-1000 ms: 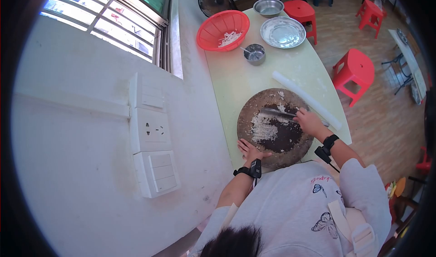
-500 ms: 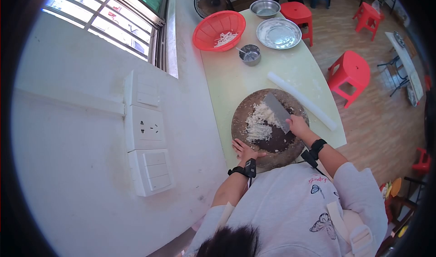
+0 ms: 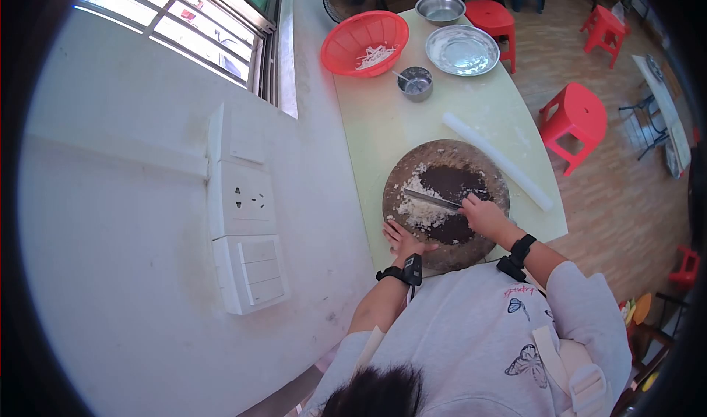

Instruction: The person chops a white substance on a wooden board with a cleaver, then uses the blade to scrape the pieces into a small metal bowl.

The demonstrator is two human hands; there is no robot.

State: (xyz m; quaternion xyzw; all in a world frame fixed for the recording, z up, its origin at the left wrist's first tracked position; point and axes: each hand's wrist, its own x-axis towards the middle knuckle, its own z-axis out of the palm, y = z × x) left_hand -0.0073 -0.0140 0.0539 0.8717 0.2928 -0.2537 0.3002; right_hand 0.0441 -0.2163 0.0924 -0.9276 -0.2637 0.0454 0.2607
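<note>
A round dark chopping board [image 3: 471, 256] lies on the pale table, with chopped whitish food [image 3: 420, 212] spread over its left half. My right hand [image 3: 480, 214] is closed round the handle of a cleaver [image 3: 432, 199], whose blade stands on edge in the food, pointing left. At the board's lower left rim rests my left hand [image 3: 406, 242], fingers spread and holding nothing.
A long white rod [image 3: 497, 161] lies right of the board. Farther back are a small metal pot [image 3: 415, 84], a red basket [image 3: 364, 43] with white strips, a metal tray [image 3: 462, 50] and a metal bowl [image 3: 440, 9]. Red stools [image 3: 578, 119] stand beyond the table; a wall is at left.
The cleaver has turned from lying slanted with its flat side showing to standing on edge, lower and farther left. The food is more spread out. The view has shifted slightly.
</note>
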